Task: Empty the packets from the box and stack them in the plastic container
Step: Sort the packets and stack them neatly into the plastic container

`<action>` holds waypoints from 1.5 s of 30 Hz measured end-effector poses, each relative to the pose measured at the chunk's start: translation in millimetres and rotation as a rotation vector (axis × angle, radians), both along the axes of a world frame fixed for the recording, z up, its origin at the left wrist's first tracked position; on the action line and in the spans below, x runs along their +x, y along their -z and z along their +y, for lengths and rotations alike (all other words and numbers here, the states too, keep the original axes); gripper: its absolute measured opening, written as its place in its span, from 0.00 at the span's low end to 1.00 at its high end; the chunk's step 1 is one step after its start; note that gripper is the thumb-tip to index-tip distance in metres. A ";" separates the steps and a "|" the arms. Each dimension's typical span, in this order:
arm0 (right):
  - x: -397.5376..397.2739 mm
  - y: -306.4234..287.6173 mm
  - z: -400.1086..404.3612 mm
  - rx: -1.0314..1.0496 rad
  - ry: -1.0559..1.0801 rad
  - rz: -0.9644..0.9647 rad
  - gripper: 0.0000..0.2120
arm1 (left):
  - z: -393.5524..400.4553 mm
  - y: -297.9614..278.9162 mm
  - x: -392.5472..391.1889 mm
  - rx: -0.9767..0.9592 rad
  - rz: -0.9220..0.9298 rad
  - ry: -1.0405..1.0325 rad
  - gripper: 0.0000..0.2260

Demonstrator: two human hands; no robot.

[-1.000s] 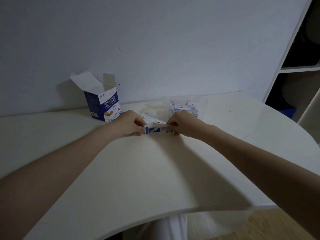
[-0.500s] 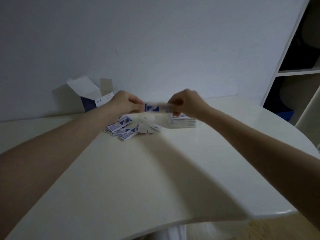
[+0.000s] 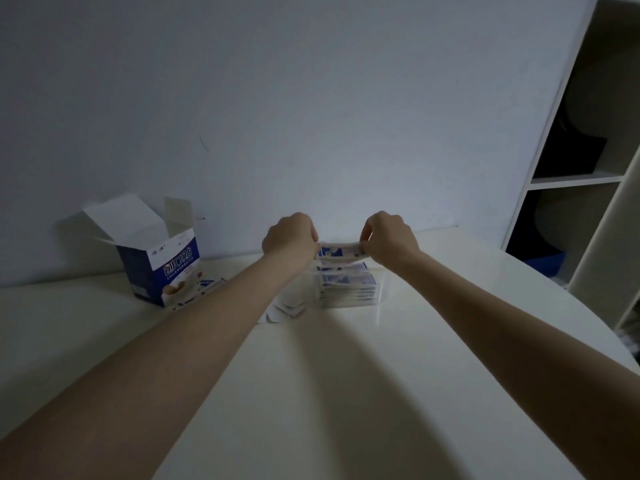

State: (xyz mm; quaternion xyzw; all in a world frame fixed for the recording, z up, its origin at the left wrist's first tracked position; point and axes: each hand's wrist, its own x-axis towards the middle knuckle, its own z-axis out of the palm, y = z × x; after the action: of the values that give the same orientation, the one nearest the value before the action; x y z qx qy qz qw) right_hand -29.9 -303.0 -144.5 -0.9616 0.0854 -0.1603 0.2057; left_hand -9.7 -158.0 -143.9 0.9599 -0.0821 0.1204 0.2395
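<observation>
A small bundle of blue-and-white packets [image 3: 337, 252] hangs level just above the clear plastic container [image 3: 379, 292]. My left hand [image 3: 289, 240] pinches its left end and my right hand [image 3: 388, 239] pinches its right end. Inside the container a stack of packets [image 3: 346, 289] shows through the wall. The blue-and-white box [image 3: 166, 268] stands at the back left with its flaps open. A few loose packets [image 3: 207, 287] lie beside it, partly hidden by my left forearm.
Some white paper pieces [image 3: 284, 310] lie on the white table [image 3: 311, 393] just left of the container. A wall runs close behind. A shelf unit [image 3: 581, 178] stands at the right, past the table's curved edge.
Both hands lifted the packets off the table and carried them back and to the right, over the container. The camera view tilted up.
</observation>
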 end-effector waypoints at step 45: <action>-23.8 62.0 155.0 -0.248 -0.242 0.284 0.27 | 124.4 33.4 -33.3 0.418 0.386 0.128 0.16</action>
State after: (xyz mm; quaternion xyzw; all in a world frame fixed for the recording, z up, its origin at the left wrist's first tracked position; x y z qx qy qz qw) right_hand -53.6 -148.0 -206.4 -0.9957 -0.0229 -0.0067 0.0897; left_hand -43.0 -33.6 -177.3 0.9865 -0.1183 -0.0993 0.0549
